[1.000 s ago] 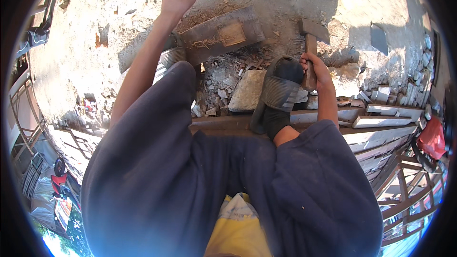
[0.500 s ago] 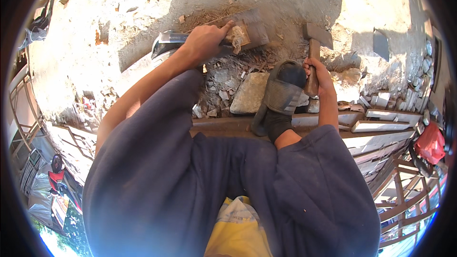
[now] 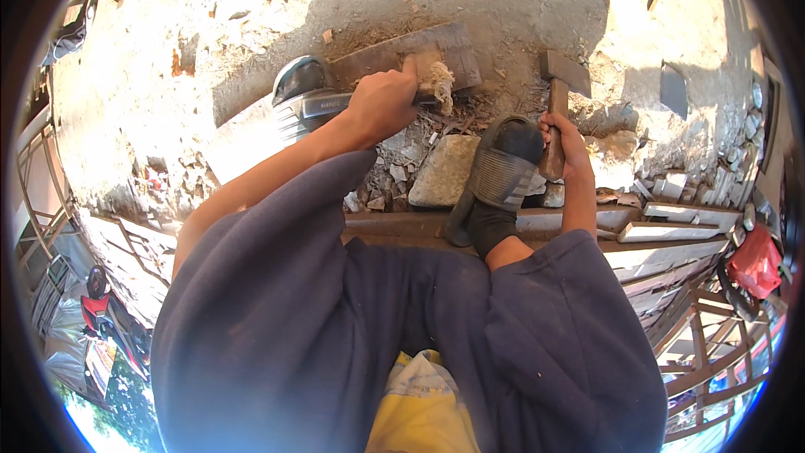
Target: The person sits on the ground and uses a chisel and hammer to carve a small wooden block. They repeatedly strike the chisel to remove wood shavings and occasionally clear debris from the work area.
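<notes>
My left hand (image 3: 384, 107) is closed around a short piece of wood with a frayed, fibrous tan end (image 3: 440, 86). Its lower part is hidden by my fingers, so I cannot tell whether it is a tool's handle. Beneath it, a dark wooden plank (image 3: 369, 60) lies aslant on the ground between my feet. My right hand (image 3: 572, 144) grips the wooden handle of a hammer (image 3: 566, 74) beside my right foot. The hammer's blocky head points away from me, low over the ground.
My feet wear slide sandals, the left sandal (image 3: 314, 102) beside the plank and the right sandal (image 3: 503, 169) by a large stone (image 3: 444, 172). Wood shavings and rubble surround them. Stacked boards (image 3: 671, 226) and a red bag (image 3: 755, 262) are at the right.
My left hand has shifted right and slightly nearer with the frayed piece, uncovering more of the plank and left sandal. My right hand keeps the hammer in nearly the same place.
</notes>
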Available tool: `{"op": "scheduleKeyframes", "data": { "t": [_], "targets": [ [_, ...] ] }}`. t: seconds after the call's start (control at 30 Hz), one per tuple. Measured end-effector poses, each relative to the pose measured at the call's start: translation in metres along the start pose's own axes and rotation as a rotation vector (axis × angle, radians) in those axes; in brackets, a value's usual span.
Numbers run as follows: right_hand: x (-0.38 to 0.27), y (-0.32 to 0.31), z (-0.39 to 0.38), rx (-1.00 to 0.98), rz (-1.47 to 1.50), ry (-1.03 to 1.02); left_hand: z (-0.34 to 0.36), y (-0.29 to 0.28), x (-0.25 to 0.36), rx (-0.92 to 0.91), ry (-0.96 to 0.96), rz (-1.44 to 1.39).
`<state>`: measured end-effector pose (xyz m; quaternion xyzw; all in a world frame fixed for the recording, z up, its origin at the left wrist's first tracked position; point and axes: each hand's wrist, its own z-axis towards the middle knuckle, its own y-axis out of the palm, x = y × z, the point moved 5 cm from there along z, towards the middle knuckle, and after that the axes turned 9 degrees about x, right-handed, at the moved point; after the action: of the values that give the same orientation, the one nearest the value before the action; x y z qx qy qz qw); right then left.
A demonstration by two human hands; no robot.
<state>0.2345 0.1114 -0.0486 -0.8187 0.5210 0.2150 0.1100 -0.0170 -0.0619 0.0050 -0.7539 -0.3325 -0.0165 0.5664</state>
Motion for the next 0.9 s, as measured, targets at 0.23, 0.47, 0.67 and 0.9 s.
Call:
{"op": "scheduleKeyframes", "data": {
  "t": [0.23, 0.47, 0.67, 0.9],
  "targets": [
    [-0.003, 0.003, -0.002, 0.005, -0.024, -0.012, -0.010, 0.008, -0.005, -0.020, -0.041, 0.058],
    [-0.004, 0.007, -0.006, 0.011, -0.038, -0.019, -0.002, 0.019, -0.011, -0.023, 0.026, 0.048],
    [-0.003, 0.005, -0.002, 0.006, -0.036, -0.007, 0.003, 0.003, -0.009, 0.069, 0.099, -0.031],
    [-0.004, 0.010, -0.009, 0.048, 0.000, 0.046, 0.025, -0.086, -0.017, 0.227, -0.130, -0.864]
  ]
}}
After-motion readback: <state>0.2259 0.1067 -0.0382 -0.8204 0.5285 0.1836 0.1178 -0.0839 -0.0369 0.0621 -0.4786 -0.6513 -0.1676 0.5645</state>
